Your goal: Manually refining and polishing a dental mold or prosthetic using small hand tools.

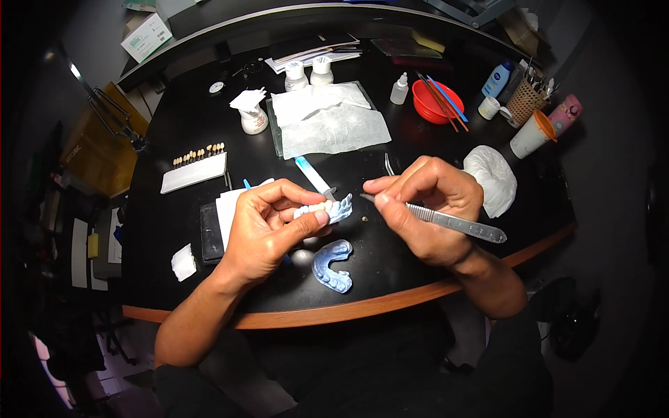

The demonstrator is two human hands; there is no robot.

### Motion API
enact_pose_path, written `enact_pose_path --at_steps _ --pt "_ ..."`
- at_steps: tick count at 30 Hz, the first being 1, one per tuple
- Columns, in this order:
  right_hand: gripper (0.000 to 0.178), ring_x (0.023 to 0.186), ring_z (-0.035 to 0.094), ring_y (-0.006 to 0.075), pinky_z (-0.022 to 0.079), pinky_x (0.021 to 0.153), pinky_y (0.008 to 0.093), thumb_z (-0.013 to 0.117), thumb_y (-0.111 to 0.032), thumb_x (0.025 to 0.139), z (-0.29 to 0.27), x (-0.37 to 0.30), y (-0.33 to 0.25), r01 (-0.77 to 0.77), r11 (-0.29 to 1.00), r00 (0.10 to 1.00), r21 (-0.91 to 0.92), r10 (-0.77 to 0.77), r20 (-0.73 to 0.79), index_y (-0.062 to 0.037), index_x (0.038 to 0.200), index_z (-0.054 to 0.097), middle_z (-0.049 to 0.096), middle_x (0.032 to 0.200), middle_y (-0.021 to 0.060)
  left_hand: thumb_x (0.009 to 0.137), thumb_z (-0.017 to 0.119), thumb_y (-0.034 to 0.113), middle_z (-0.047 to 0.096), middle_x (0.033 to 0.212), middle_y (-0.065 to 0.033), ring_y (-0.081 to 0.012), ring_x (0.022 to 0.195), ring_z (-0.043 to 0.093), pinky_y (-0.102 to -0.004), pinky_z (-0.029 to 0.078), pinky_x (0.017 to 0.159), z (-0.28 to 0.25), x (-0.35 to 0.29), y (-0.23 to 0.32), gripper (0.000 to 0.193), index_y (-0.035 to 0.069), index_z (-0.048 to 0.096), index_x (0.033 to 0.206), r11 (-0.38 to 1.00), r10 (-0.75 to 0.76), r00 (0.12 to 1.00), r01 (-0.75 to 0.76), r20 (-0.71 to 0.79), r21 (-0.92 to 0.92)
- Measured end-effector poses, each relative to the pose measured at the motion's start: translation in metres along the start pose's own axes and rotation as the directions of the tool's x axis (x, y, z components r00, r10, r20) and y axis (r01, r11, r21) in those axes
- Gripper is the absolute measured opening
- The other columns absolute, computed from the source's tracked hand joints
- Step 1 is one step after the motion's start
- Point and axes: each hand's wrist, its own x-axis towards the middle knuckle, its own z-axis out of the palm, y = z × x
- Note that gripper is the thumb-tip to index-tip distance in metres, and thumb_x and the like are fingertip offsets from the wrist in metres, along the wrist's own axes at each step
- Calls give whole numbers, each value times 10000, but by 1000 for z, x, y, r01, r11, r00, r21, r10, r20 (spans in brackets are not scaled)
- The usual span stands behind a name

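Note:
My left hand point(268, 216) pinches a pale blue dental cast point(341, 210) between thumb and fingers above the desk. Tooth-coloured pieces show along part of its row of teeth. My right hand point(435, 202) is closed round a metal scalpel point(453, 221), its flat handle slanting down to the right. The scalpel's tip points toward the cast, a short gap away from it. Below the cast, a blue horseshoe-shaped dental impression point(327, 265) lies on the desk. Behind my left hand is a syringe point(311, 174) with blue in it. A tiny pale bit point(364, 219) lies between my hands.
A tooth shade guide point(195, 174) lies left. White sheets point(334, 129) and lidded jars point(321, 71) are behind. Farther right are a dropper bottle point(399, 89), a red bowl point(425, 104) with brushes, a tool basket point(526, 103) and crumpled white tissue point(491, 182). A wooden edge point(362, 308) borders the desk's front.

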Motion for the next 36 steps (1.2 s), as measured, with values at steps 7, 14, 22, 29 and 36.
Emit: enact_pose_path --at_steps 7,14,22,29,36 --pt "233 639 551 88 442 595 281 513 -148 1020 -29 13 10 -167 963 981 -212 140 -138 10 879 610 663 737 75 1011 661 61 730 999 -144 -175 854 754 -280 650 756 0 4 5 155 -47 659 1122 995 -100 994 100 -52 9" --pt "105 748 635 161 500 682 333 550 -20 942 -69 24 6 -397 748 882 -532 471 6 20 961 645 679 815 114 1010 655 76 728 989 -131 -167 844 751 -279 654 753 -1 5 6 166 -37 660 1131 993 -118 992 119 -53 19" --pt "208 762 667 194 526 704 342 846 -77 790 -81 23 12 -332 500 590 -800 772 237 17 892 691 698 785 110 918 735 -47 727 1070 -132 -151 965 725 -274 615 870 -1 3 6 256 -52 651 1159 997 -78 996 78 41 3" --pt "197 668 653 191 523 671 342 832 -92 805 -84 27 7 -325 525 670 -787 715 199 29 856 685 686 735 131 878 760 -90 735 1076 -135 -139 983 719 -257 595 874 0 2 7 341 -68 647 1199 991 -88 994 80 71 103" --pt "159 572 482 36 354 517 266 859 -62 810 -42 21 -7 -229 935 897 -270 310 315 9 832 719 581 622 11 891 759 -71 760 1008 -148 -148 921 740 -255 610 826 8 -1 11 321 -79 668 1200 970 -141 982 112 128 215"
